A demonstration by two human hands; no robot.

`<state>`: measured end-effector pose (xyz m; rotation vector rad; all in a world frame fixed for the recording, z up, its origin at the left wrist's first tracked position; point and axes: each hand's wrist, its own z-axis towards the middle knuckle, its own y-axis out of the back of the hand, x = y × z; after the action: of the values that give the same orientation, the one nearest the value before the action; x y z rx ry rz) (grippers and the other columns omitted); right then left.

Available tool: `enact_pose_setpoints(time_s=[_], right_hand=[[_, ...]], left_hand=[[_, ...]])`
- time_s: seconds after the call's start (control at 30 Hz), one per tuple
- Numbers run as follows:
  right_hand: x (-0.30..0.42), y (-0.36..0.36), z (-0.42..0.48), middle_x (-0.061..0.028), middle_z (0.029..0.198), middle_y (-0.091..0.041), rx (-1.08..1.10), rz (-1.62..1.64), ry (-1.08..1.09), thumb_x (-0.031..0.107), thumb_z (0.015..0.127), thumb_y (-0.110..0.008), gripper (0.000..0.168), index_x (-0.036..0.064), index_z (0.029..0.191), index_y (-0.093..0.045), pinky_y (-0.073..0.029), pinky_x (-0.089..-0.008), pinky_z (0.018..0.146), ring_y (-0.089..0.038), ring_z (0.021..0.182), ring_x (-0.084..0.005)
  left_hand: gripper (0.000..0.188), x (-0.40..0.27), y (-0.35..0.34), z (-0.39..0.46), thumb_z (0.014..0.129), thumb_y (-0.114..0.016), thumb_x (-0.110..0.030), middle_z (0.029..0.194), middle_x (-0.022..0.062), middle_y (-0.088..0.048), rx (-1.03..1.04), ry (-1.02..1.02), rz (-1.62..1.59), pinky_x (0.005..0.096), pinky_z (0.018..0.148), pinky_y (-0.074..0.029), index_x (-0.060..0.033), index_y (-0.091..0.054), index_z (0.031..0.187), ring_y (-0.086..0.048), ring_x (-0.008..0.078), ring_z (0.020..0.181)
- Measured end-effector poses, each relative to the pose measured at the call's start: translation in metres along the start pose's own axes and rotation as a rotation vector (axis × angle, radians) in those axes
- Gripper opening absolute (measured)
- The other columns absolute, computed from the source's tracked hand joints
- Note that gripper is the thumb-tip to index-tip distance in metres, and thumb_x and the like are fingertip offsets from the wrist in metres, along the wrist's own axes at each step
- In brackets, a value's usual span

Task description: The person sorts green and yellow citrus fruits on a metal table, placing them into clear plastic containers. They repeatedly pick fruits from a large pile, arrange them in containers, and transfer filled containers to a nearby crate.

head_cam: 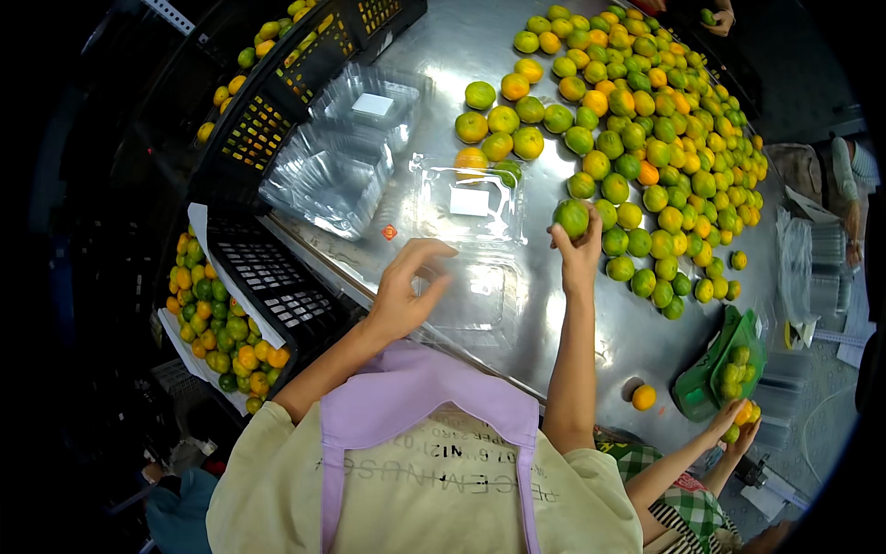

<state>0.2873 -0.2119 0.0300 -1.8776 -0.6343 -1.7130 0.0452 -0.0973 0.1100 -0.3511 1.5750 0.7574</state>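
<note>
A clear plastic clamshell box (484, 294) lies opened out on a steel table (540, 305), its lid bearing a white label (469, 201). My left hand (408, 284) is beside the box's near half, fingers apart and curved, holding nothing. To the right of the lid, my right hand (580, 242) grips a green mandarin (571, 217) between thumb and fingers. Just beyond it spreads a large heap of green and orange mandarins (651, 138). Several mandarins (503, 119) lie at the lid's far side, some seen through the clear plastic.
Nested clear boxes (332, 173) are stacked at the left, beside a black crate (256, 131). Below, another crate (277, 263) adjoins piled mandarins (221, 325). At right, a co-worker's hands (737, 429) hold mandarins near a green container (699, 381). Another person's hand (721, 23) is at the top.
</note>
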Motion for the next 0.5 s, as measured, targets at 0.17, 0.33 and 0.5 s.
enact_pose_setpoints(time_s=[0.17, 0.33, 0.5], right_hand=[[0.036, -0.016, -0.052, -0.0139, 0.114, -0.055, 0.136, 0.125, 0.057, 0.009, 0.068, -0.076, 0.065, 0.002, 0.121, -0.039, -0.042, -0.0327, 0.091, -0.053, 0.104, -0.0204], [0.044, -0.031, -0.081, -0.0117, 0.112, -0.055, 0.158, -0.257, 0.194, 0.010, 0.061, -0.080, 0.066, 0.002, 0.117, -0.045, -0.044, -0.0338, 0.086, -0.054, 0.101, -0.0220], [0.063, -0.035, -0.090, -0.0110, 0.116, -0.053, 0.173, -0.295, 0.287, 0.009, 0.056, -0.080, 0.075, 0.003, 0.122, -0.045, -0.045, -0.0323, 0.080, -0.052, 0.102, -0.0232]], left_hand=[[0.042, 0.002, -0.034, 0.010, 0.086, -0.060, -0.015, 0.114, 0.0105, -0.052, 0.262, 0.261, -0.341, 0.0263, 0.075, -0.048, -0.0047, -0.043, 0.122, -0.057, 0.0138, 0.090], [0.059, -0.012, -0.059, 0.018, 0.089, -0.059, -0.025, 0.111, 0.0154, -0.052, 0.351, 0.328, -0.688, 0.0277, 0.076, -0.049, -0.0072, -0.025, 0.134, -0.058, 0.0183, 0.092], [0.047, -0.016, -0.057, 0.014, 0.094, -0.046, -0.027, 0.117, 0.0148, -0.049, 0.364, 0.438, -1.036, 0.0373, 0.086, -0.047, -0.0128, -0.029, 0.135, -0.053, 0.0238, 0.105]])
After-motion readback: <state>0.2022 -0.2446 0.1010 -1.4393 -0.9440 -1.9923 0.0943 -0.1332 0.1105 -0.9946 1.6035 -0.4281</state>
